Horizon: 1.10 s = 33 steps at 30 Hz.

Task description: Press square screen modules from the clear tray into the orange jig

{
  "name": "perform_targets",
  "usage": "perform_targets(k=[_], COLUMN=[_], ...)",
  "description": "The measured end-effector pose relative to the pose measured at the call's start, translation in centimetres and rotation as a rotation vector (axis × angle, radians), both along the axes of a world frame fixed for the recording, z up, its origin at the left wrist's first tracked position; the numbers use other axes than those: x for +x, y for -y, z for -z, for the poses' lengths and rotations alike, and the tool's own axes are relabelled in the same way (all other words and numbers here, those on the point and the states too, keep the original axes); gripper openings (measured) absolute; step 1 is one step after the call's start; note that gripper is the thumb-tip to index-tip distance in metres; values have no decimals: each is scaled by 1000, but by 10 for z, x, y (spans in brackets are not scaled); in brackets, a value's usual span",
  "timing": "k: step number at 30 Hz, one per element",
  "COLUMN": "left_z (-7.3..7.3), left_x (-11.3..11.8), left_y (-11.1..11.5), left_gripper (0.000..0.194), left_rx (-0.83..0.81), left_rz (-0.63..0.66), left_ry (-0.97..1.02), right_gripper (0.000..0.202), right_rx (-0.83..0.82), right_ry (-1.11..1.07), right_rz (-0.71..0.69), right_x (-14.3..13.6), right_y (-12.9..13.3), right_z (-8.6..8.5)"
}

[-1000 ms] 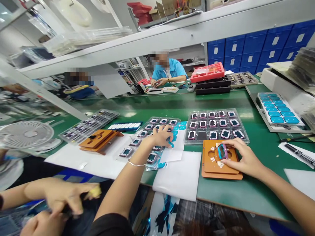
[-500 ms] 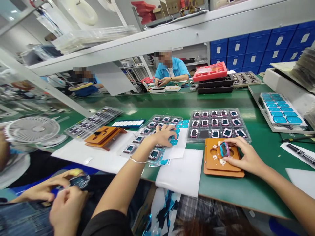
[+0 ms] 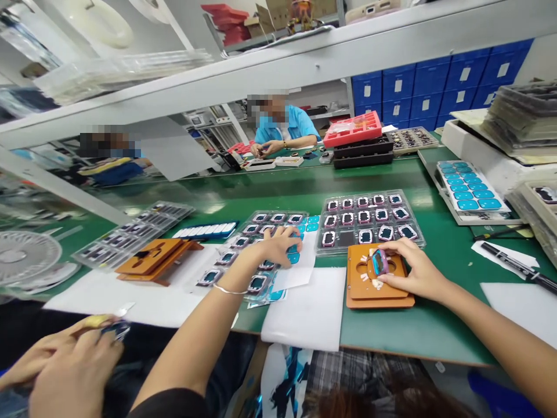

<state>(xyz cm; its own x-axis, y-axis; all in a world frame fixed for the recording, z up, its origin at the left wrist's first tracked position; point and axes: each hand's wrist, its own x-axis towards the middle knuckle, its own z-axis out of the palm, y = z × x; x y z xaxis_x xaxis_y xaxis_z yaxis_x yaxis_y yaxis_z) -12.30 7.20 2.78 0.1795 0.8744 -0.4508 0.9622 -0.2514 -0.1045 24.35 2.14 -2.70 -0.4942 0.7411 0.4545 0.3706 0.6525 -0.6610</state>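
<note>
My right hand (image 3: 411, 268) grips a watch case (image 3: 379, 262) by its edges, thumb below and fingers above. The case has a pink-purple rim and a shiny blue face. It is held tilted over an orange fixture block (image 3: 355, 297) that has a round-lobed recess and small white pieces on it. My left hand (image 3: 281, 247) reaches over a white sheet of blue film stickers (image 3: 312, 223), its fingers apart and bent down at the stickers. Whether a fingertip has hold of a sticker cannot be made out. Under that hand and sheet lies a clear tray (image 3: 226, 255) of watch cases.
Another clear tray (image 3: 369, 217) of watch cases lies behind the fixture. White foam (image 3: 304, 313) covers the front edge. A second orange fixture (image 3: 152, 258), a marker pen (image 3: 507, 259) and more blue stickers (image 3: 467, 186) lie around. A co-worker's hands (image 3: 72, 360) are at lower left.
The view has swung right, so everything sits further left in it. My right hand still holds the watch case over the fixture, and my left hand stays at the stickers.
</note>
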Motion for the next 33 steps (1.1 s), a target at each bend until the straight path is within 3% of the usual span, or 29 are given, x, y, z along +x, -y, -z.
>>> perform_targets(k=[13, 20, 26, 29, 33], left_z=[3, 15, 26, 22, 2], left_x=[-15, -35, -44, -44, -30], left_y=[6, 8, 7, 9, 19], left_gripper=[25, 16, 25, 25, 27], left_rx=[53, 141, 237, 289, 402], left_rz=[102, 100, 108, 138, 172], left_ry=[103, 212, 349, 414, 485], right_gripper=[48, 46, 46, 45, 46], right_rx=[2, 46, 25, -1, -122], right_ry=[16, 6, -2, -25, -172], right_rz=[9, -4, 10, 12, -9], right_x=[0, 0, 1, -1, -2], right_y=[0, 0, -1, -1, -2], right_z=[0, -1, 0, 1, 1])
